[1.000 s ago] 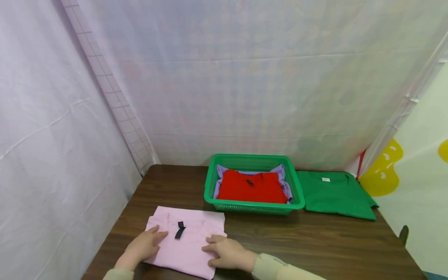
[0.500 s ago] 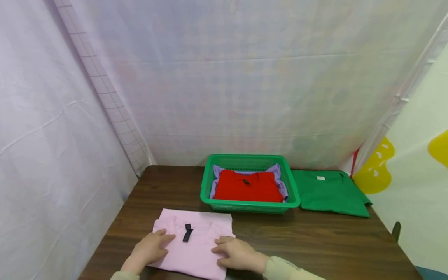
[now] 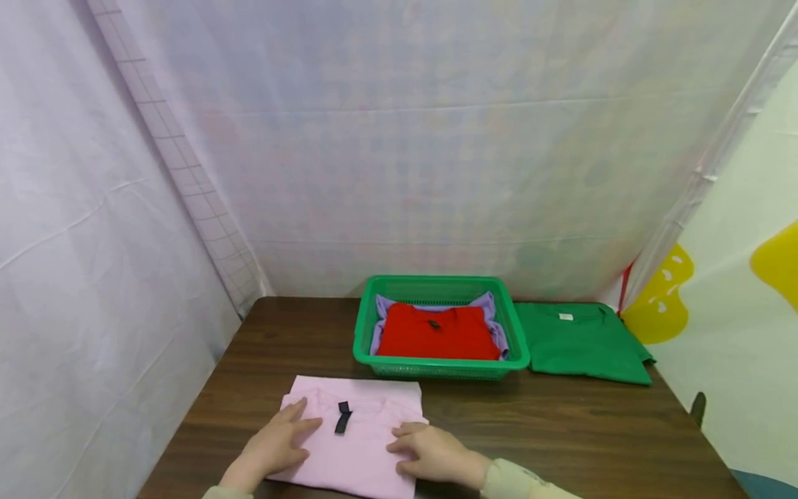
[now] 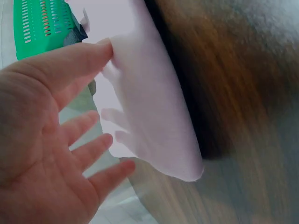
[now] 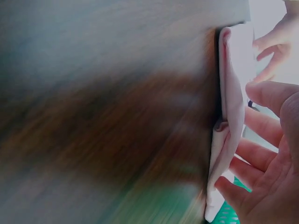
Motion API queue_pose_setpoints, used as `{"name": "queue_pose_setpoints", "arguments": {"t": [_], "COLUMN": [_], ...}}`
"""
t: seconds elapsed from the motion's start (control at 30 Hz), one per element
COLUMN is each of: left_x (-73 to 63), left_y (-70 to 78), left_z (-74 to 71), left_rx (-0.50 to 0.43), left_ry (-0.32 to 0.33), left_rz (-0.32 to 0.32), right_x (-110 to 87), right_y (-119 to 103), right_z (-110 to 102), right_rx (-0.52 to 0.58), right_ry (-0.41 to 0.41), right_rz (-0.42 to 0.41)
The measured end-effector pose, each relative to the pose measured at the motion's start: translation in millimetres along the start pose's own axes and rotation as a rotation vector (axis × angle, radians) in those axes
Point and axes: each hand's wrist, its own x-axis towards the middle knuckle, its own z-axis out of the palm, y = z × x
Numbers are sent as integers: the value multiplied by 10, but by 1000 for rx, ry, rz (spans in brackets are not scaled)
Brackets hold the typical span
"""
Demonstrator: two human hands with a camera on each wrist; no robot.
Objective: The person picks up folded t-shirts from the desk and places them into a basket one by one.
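A folded pink T-shirt with a black neck label lies on the table's near left part. My left hand rests over its left side, fingers spread and mostly straight; in the left wrist view the thumb touches the pink cloth. On the right side my right hand lies with relaxed fingers at the shirt's edge. In the right wrist view its fingertips are against the folded side of the cloth, where the layers show.
Behind the shirt stands a green plastic basket holding a folded red shirt over a purple cloth. A folded green T-shirt lies right of it. White sheeting hangs behind the brown wooden table.
The pink T-shirt and both hands have shifted to the right relative to the basket. My left fingers are spread wider. The camera has turned slightly right.
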Motion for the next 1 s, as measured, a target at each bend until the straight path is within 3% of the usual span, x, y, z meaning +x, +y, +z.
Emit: {"name": "queue_pose_setpoints", "arguments": {"t": [0.13,0.4,1.0], "left_x": [33,90,207], "left_y": [3,70,358], "left_z": [17,59,186], "left_rx": [-36,7,96], "left_ry": [-41,-45,-16], "left_rz": [83,140,178], "right_x": [-42,-143,-385], "right_y": [35,73,199], "right_z": [-19,-41,-117], "right_rx": [17,16,27], "right_ry": [6,45,114], "right_rz": [10,22,91]}}
